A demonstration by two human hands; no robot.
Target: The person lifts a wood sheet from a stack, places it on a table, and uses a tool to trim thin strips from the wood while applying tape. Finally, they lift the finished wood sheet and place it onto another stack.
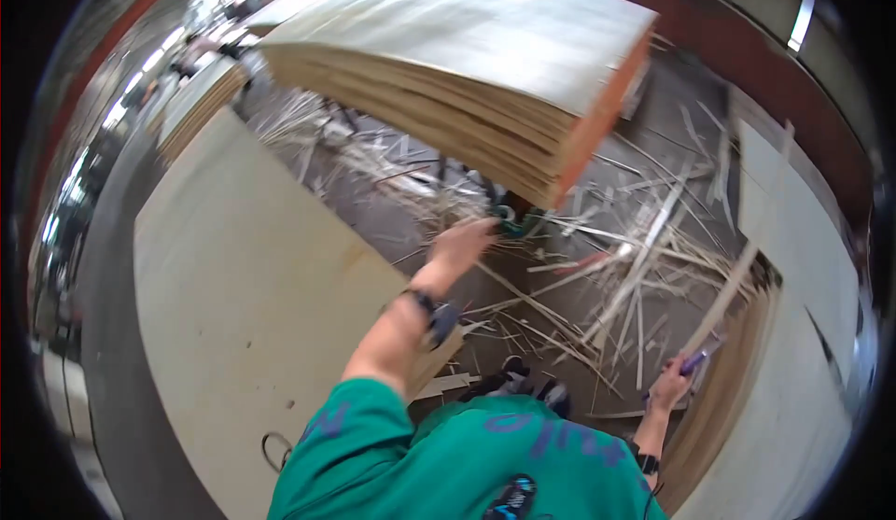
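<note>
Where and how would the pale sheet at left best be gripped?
Probably pinch the sheet by its long right edge, coming from the floor side: that edge lies exposed, while the broad flat face offers no hold. The left hand seems likelier; the right hand holds a purple tool.

green short-sleeved top (439, 464) | purple lettering (539, 442) | 2 dark wristbands (423, 302) | dark shoes (557, 397)
</note>
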